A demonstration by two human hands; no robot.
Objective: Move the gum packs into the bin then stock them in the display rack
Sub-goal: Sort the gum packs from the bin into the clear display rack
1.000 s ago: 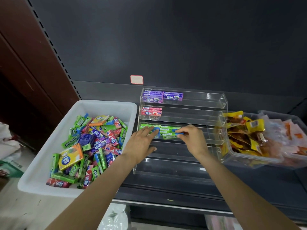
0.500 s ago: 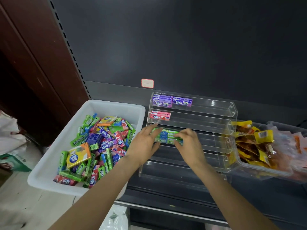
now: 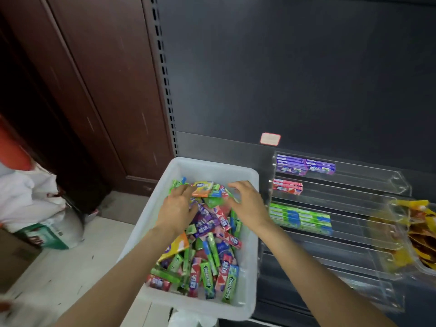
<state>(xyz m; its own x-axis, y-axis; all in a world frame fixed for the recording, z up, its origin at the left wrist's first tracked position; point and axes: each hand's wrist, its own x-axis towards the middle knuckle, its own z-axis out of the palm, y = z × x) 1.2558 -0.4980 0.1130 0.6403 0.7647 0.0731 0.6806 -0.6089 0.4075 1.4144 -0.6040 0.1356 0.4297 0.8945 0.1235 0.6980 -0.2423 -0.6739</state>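
A white bin (image 3: pixel 207 167) holds a heap of loose gum packs (image 3: pixel 207 256) in green, red, purple and orange. Both hands are over its far half. My left hand (image 3: pixel 177 208) rests palm down on the packs with fingers spread. My right hand (image 3: pixel 247 204) hovers with fingers curled apart, nothing held. To the right stands the clear tiered display rack (image 3: pixel 368 204). Its top tier has purple packs (image 3: pixel 304 166), the second red packs (image 3: pixel 286 186), the third green packs (image 3: pixel 299 219). The lower tiers look bare.
A clear tub of yellow and brown snack bags (image 3: pixel 415 234) sits right of the rack. The dark shelf back panel (image 3: pixel 295 79) rises behind. On the floor at left lie a white bag (image 3: pixel 28 197) and a cardboard box (image 3: pixel 14 258).
Both hands left the green packs on the rack's third tier and moved left over the bin. The view swung left as well.
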